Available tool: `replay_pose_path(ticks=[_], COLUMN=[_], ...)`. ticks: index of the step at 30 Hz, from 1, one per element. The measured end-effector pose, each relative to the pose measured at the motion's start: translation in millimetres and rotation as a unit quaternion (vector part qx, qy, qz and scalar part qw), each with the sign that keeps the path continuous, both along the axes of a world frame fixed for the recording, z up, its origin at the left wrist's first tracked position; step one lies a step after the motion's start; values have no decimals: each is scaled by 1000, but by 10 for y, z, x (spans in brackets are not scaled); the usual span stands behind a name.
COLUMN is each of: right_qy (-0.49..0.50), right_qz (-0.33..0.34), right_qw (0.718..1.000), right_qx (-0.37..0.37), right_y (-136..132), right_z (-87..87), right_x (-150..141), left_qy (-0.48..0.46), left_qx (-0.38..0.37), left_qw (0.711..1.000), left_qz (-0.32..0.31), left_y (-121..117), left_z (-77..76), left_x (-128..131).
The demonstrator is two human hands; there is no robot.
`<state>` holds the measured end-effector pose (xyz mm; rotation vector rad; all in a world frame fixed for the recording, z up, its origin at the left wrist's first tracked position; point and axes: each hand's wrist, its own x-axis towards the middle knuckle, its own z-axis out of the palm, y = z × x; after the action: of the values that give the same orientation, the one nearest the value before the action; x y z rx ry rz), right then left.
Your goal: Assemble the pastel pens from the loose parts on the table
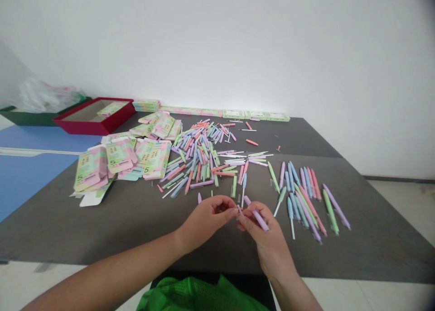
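Dark table (pixel 136 229) spanned room's width before white wall. Red box (pixel 91 114) stood at far left, beside green box (pixel 37 116) holding clear plastic. Printed cartons (pixel 154 159) lay strewn left of centre; loose pen parts (pixel 200 152) heaped mid-table. Row of coloured pens (pixel 306 207) lay right of hands. Right hand (pixel 268 234) gripped lilac pen barrel (pixel 256 213), fingers curled round it. Left hand (pixel 207 220) met right fingertips, thumb and finger pinched on small lilac piece (pixel 239 209), perhaps pen part, too small to tell.
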<state>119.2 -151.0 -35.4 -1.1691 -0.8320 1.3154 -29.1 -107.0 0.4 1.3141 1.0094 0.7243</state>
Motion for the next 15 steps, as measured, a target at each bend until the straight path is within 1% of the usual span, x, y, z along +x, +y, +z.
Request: replay_pose_path(ticks=[4, 8, 10, 12, 15], right_qy=[-68, -170, -206, -231, -252], right_qz=[-22, 5, 21, 26, 13], right_qw=[997, 985, 978, 972, 966], right_qx=[10, 23, 32, 43, 54], right_y=[-36, -111, -140, -151, -149], right_z=[55, 135, 156, 162, 164], right_x=[61, 85, 79, 74, 93], left_qy=[-73, -159, -171, -164, -126], left_qx=[-58, -133, -152, -147, -89], left_qw=[994, 975, 970, 972, 986], left_qz=[50, 78, 79, 77, 66], left_y=[-25, -40, -47, -56, -77], left_z=[26, 21, 12, 11, 28], left_x=[-47, -60, -49, -34, -32])
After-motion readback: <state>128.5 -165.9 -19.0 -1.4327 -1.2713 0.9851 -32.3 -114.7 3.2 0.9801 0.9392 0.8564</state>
